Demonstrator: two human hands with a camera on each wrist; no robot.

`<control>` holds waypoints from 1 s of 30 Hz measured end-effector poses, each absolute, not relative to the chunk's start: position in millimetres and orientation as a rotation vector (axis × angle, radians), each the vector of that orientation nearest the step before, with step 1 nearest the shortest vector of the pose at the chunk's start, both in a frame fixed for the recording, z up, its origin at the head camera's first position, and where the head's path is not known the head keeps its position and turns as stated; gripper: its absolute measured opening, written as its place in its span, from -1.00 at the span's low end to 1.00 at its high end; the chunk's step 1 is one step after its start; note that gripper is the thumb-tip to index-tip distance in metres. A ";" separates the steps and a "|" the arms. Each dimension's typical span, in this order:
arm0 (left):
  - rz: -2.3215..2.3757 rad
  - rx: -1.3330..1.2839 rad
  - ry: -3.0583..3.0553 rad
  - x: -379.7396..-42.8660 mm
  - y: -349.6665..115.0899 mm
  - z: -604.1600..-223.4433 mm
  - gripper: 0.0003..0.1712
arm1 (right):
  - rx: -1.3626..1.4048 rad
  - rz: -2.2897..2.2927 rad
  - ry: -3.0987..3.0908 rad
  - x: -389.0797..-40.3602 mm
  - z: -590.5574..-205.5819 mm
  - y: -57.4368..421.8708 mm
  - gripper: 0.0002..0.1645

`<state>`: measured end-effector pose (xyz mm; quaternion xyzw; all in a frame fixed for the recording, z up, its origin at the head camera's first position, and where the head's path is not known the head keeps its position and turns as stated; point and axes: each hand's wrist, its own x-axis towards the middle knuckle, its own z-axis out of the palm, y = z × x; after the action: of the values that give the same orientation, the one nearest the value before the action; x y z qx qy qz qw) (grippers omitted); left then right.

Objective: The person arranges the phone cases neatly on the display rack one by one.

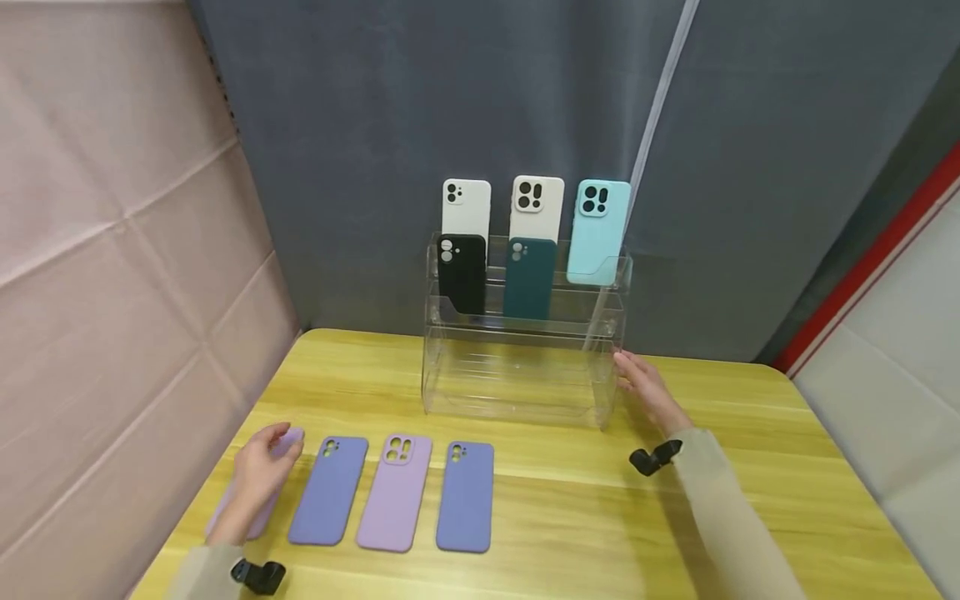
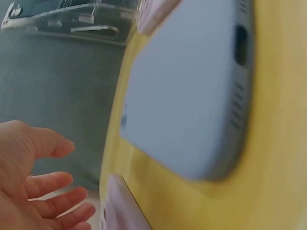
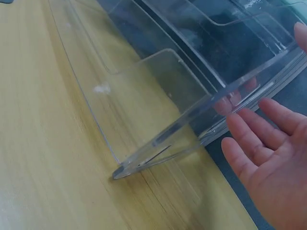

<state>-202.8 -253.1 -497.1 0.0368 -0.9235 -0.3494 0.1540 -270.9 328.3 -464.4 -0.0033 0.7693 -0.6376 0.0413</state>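
Over a lilac phone case [image 1: 258, 521] at the table's left, my left hand [image 1: 258, 471] hovers with fingers loosely bent. The left wrist view shows nothing between those fingers. To its right lie a blue-violet phone case [image 1: 328, 492], a lilac phone case [image 1: 395, 496] and another blue-violet phone case [image 1: 465, 500], all flat. A clear tiered display rack [image 1: 517, 408] stands at the back of the table. My right hand [image 1: 645, 387] is at its right side, fingers extended; whether the fingertips touch the side panel [image 3: 168, 136] I cannot tell.
The rack's top tier holds a white case [image 1: 467, 212], a cream case [image 1: 536, 218] and a turquoise case [image 1: 600, 229]. A black case [image 1: 462, 279] and a teal case [image 1: 529, 283] stand one tier lower. A grey curtain [image 1: 360, 167] hangs behind.
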 end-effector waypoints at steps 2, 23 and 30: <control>-0.978 0.119 -2.648 -200.7 -258.4 -499.2 -0.53 | -0.030 -1.950 2.341 -271.5 -465.9 329.7 -0.16; -0.740 0.422 -2.875 -193.3 -274.9 -509.2 -0.05 | -0.096 -1.917 2.332 -272.4 -471.4 338.4 -0.14; -0.699 0.404 -2.943 -192.7 -281.8 -506.8 -0.03 | -0.118 -1.900 2.315 -272.3 -470.3 337.3 -0.15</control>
<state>-192.7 -281.8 -506.8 0.1321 -0.9634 -0.2287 0.0448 -272.3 337.3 -470.3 -0.0393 0.7704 -0.6322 0.0720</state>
